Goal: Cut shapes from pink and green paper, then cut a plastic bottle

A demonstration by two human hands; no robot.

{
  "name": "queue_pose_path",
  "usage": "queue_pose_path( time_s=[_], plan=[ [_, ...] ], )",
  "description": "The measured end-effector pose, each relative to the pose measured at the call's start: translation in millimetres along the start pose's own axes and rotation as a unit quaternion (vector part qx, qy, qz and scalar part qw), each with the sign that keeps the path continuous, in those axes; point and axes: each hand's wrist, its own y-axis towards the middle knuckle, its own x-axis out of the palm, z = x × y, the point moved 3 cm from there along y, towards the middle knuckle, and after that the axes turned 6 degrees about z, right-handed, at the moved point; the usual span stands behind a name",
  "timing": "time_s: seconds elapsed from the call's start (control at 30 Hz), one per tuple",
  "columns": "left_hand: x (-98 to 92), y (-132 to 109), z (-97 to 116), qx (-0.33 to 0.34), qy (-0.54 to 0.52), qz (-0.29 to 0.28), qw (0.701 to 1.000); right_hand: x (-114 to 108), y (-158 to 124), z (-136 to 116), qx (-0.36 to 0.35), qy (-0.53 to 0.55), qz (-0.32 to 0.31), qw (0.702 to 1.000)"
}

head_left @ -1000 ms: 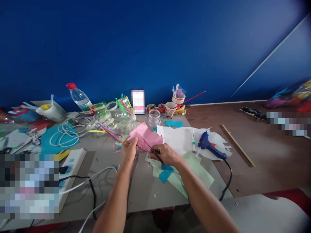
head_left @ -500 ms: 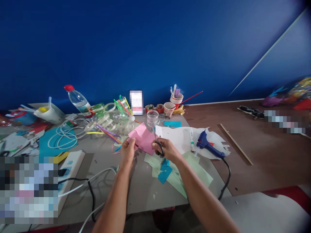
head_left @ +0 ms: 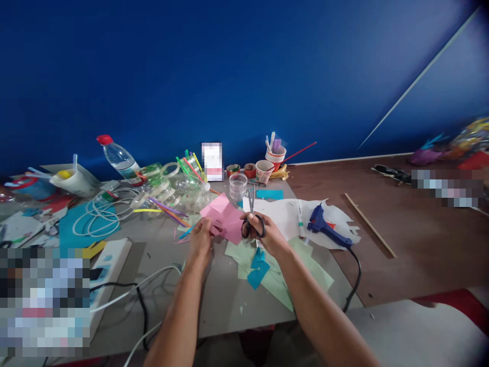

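Containers stand along the far edge of the bench (head_left: 225, 306), by the blue wall. A clear plastic cup (head_left: 238, 184) stands upright just beyond the hands, and nothing shows inside it. Behind it, a red-rimmed paper cup (head_left: 275, 154) holds several pens or straws sticking up. A patterned paper cup (head_left: 264, 170) and two small red pots (head_left: 249, 169) stand just beside it; their contents are too small to tell. On the far left, a white cup (head_left: 74, 179) holds something yellow and a straw. A water bottle (head_left: 119, 159) with a red cap leans toward the left, with some water in it.

The left hand (head_left: 200, 238) pinches the near left corner of a folded pink paper (head_left: 226, 216), its grip clamped on the sheet, which is held above the bench at the middle of the view. The right hand (head_left: 267, 235) has its fingers through the black loops of the scissors (head_left: 251, 216), its grip closed on the handles. The scissors' long axis runs almost straight away from the person, with the handles near and the tips pointing toward the wall. The blades lie together along the paper's right edge.

Under the hands lie pale green paper (head_left: 305, 265) and a blue scrap (head_left: 257, 272). To the right, a blue glue gun (head_left: 324, 229) and a marker (head_left: 300, 219) rest on white paper (head_left: 282, 211).
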Motion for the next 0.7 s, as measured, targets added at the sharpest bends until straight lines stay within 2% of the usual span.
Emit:
queue_pose_path(
  time_s=[0.13,0.27,0.33,0.47,0.7],
  plan=[
    [1.0,-1.8,-0.1,-0.005,-0.008,-0.002,1.000,-0.3,0.0,0.5,-0.022,-0.055,-0.001,0.998],
    [2.0,-2.9,-1.3,0.000,-0.015,-0.025,1.000,4.7,-1.4,2.9,-0.035,-0.156,-0.040,0.986],
    [1.7,-2.1,-1.9,0.012,-0.016,-0.029,0.999,7.5,-2.9,2.7,-0.055,-0.230,-0.041,0.971],
    [0.3,1.5,-3.0,0.035,-0.014,-0.029,0.999,13.1,-6.1,0.5,-0.092,-0.373,-0.053,0.922],
    [-2.9,6.8,-5.4,0.072,0.020,-0.019,0.997,19.3,-10.4,-3.5,-0.104,-0.463,-0.079,0.876]
  ],
)
